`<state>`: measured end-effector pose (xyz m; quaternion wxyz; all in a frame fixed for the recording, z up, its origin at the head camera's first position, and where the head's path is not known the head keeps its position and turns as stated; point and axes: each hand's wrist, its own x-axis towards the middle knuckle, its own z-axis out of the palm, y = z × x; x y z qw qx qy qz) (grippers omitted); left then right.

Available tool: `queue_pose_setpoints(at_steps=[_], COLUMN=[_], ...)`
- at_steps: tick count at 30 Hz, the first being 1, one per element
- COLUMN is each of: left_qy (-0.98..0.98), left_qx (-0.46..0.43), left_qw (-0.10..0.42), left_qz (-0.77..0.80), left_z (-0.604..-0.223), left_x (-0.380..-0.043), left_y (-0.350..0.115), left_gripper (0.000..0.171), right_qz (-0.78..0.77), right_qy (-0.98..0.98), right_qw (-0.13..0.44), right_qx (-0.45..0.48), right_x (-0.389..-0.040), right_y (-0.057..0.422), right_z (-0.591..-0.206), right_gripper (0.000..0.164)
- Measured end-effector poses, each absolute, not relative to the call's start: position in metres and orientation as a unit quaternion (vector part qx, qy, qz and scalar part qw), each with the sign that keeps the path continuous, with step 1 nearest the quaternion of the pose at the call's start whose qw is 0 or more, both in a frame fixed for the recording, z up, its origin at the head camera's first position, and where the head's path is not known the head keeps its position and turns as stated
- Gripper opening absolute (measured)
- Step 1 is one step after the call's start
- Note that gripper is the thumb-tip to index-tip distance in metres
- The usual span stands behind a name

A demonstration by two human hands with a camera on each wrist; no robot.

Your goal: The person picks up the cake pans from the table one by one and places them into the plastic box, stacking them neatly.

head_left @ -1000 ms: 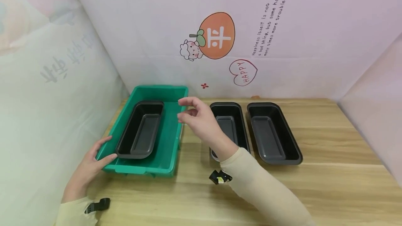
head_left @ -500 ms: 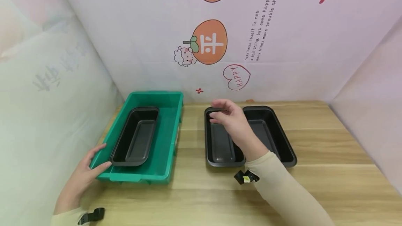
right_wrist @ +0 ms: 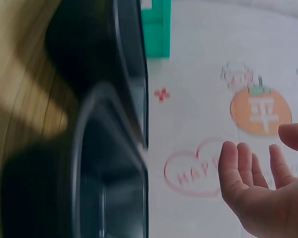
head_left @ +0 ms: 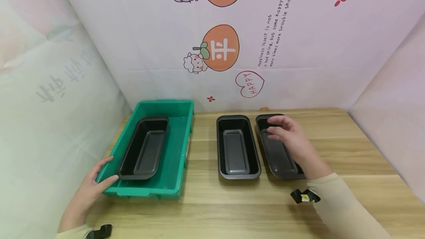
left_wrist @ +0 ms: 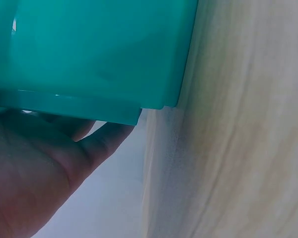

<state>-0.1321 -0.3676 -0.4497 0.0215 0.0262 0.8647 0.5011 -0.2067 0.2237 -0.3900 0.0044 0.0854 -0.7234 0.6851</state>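
Note:
A green plastic tray (head_left: 183, 150) stands on the left of the table, with a dark loaf pan (head_left: 151, 154) lying inside it toward its left. My left hand (head_left: 87, 189) holds the tray's near left corner, thumb on the near rim and fingers over the left rim; the left wrist view shows this hand (left_wrist: 35, 168) against the tray's outer wall (left_wrist: 104, 54). Two more dark loaf pans, a middle one (head_left: 236, 150) and a right one (head_left: 277, 154), stand to the right. My right hand (head_left: 293, 141) hovers above the right pan, fingers loosely bent, holding nothing.
The wooden table (head_left: 206, 209) ends at a printed white cloth backdrop (head_left: 149, 40). Cloth sides rise at left (head_left: 43, 139) and right (head_left: 395, 121). A bare strip of table runs between the tray and the middle pan.
My right hand has moved right, from beside the tray, across the middle pan, to above the right pan. The left hand stays on the tray corner. The head view shifts slightly.

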Motion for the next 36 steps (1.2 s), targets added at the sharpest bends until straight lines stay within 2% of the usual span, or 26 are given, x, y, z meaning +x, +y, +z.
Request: queue_pose_setpoints(at_steps=[10,14,23,31,36], left_qy=[0.862,0.862,0.86,0.861,0.86], left_qx=[0.019,0.016,0.017,0.015,0.017], left_qw=[0.035,0.037,0.03,0.027,0.023], left_qz=[0.506,0.505,0.51,0.508,0.509], left_z=[-0.457,-0.456,-0.452,-0.451,-0.451], left_x=[-0.134,-0.136,-0.136,-0.138,-0.137], left_y=[-0.367,-0.366,-0.37,-0.371,-0.372], left_gripper=[0.072,0.073,0.073,0.073,0.072], right_qz=[0.741,0.737,0.665,0.607,0.591], right_qy=[-0.665,-0.672,-0.747,-0.795,-0.806], right_qw=[0.028,0.034,0.008,-0.005,-0.022], right_qx=[0.087,0.069,0.006,-0.006,-0.009], right_x=[-0.211,-0.211,-0.215,-0.217,-0.216], right_y=[0.291,0.309,0.325,0.336,0.337], right_z=[-0.398,-0.406,-0.426,-0.446,-0.455], right_gripper=[0.014,0.016,0.019,0.019,0.029])
